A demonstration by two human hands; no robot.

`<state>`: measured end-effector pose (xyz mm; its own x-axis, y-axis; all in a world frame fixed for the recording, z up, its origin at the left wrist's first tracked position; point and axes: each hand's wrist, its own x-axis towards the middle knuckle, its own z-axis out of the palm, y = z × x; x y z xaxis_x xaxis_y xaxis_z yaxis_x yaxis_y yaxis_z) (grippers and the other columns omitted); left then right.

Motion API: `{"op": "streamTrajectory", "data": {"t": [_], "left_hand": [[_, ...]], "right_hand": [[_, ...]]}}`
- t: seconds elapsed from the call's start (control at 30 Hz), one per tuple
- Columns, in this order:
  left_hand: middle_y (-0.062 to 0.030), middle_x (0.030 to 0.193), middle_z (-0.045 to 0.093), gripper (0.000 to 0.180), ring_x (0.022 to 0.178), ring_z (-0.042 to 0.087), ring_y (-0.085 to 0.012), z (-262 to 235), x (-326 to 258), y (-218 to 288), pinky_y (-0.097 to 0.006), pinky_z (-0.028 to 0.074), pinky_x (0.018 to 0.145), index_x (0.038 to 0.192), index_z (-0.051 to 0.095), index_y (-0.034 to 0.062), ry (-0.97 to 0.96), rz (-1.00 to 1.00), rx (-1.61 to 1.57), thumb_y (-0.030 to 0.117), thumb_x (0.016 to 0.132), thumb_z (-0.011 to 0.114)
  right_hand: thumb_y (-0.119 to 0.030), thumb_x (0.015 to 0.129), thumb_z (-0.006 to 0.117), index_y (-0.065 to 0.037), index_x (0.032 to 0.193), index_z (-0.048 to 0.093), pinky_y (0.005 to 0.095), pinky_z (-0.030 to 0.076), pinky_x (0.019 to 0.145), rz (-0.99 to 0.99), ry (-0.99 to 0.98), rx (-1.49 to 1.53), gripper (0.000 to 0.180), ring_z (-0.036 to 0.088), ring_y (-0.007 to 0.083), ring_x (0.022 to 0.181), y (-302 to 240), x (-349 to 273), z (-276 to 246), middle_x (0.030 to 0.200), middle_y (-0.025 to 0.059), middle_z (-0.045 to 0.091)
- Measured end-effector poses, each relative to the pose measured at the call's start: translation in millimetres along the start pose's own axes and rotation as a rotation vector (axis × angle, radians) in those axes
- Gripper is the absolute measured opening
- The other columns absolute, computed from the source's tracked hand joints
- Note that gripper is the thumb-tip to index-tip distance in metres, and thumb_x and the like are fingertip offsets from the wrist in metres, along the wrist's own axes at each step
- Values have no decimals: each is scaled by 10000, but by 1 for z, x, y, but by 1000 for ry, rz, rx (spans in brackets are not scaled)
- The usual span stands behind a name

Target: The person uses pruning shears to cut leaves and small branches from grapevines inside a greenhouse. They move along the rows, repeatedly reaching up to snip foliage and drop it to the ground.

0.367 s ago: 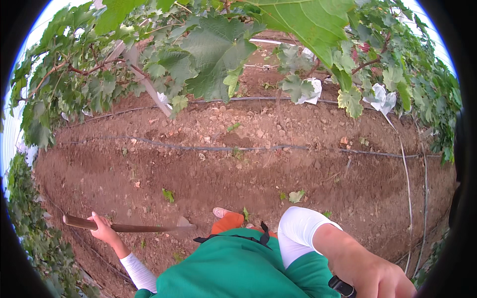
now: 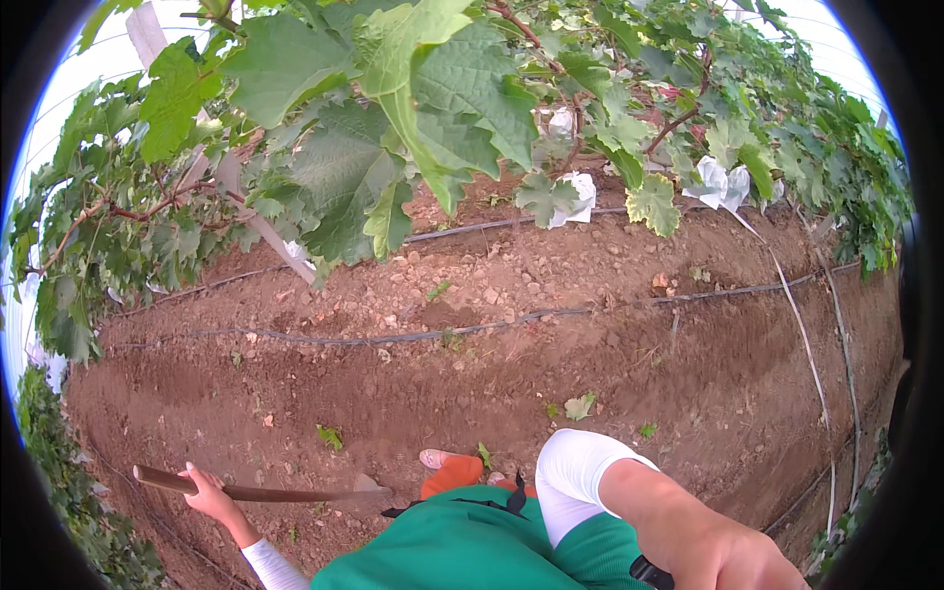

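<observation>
At the lower left, my left hand (image 2: 208, 495) is closed round the wooden handle of a hoe (image 2: 285, 495). The handle lies almost level in the view, and a greyish blade at its right end, slightly blurred, is down by the soil near my shoe (image 2: 433, 458). Close to the camera at the lower right is my right hand (image 2: 733, 556), its knuckles bent and fingers curled downward. The lower edge cuts off its fingertips, so what they hold is hidden. Beside that hand a piece of black strap (image 2: 651, 572) shows against my green clothing.
Leafy vines (image 2: 344, 177) hang across the top, with white bags (image 2: 575, 200) among them. A dark drip hose (image 2: 393, 338) crosses the brown soil (image 2: 295, 383). Pale cords (image 2: 801, 339) run down the right side; several fallen leaves (image 2: 579, 406) lie ahead of my feet.
The view has shifted, so the soil and hose sit lower and more vine leaves show at the top. The left hand still grips the hoe; the right hand appears slightly lower and further left.
</observation>
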<state>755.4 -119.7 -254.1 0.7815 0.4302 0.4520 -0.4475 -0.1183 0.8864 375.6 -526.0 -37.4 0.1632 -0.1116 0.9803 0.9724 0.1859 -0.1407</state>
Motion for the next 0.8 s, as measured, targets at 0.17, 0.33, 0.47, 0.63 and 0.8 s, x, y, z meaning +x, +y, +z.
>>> {"op": "streamTrajectory", "data": {"t": [0.17, 0.33, 0.47, 0.63, 0.8], "left_hand": [[64, 555, 353, 204, 440, 320, -18, 23, -5, -4, -193, 265, 391, 804, 443, 112, -82, -27, 6, 199, 945, 563], [63, 562, 361, 225, 444, 325, -18, 58, -15, -7, -193, 261, 392, 810, 430, 93, -167, -13, -3, 212, 944, 566], [66, 559, 357, 227, 440, 325, -15, 69, -20, -15, -191, 255, 390, 811, 429, 95, -176, -18, 27, 217, 941, 570], [65, 559, 354, 243, 441, 322, -14, 75, -29, -16, -190, 248, 388, 787, 418, 102, -214, -9, 22, 215, 941, 569], [64, 554, 355, 248, 439, 325, -15, 85, -31, -7, -192, 249, 385, 778, 415, 102, -232, 27, 40, 208, 942, 568]], "right_hand": [[-37, 819, 536, -32, 791, 612, 317, 471, 624, -46, 35, 1, 80, 560, 153, 631, -8, -12, -5, 1063, 16, 610], [-153, 903, 528, -36, 868, 622, 336, 478, 649, -83, -64, 71, 154, 562, 168, 642, -4, -16, -18, 1040, 18, 617], [-239, 919, 562, -56, 887, 625, 376, 477, 678, -55, -209, 169, 196, 572, 202, 664, 3, -20, -29, 1074, 16, 628], [-255, 923, 573, -53, 910, 633, 398, 465, 675, 15, -266, 301, 211, 568, 207, 676, 10, -30, -40, 1101, 57, 624], [-367, 904, 567, -74, 864, 530, 400, 424, 617, -76, -321, 393, 298, 510, 193, 663, 35, -79, -67, 913, 62, 561]]}}
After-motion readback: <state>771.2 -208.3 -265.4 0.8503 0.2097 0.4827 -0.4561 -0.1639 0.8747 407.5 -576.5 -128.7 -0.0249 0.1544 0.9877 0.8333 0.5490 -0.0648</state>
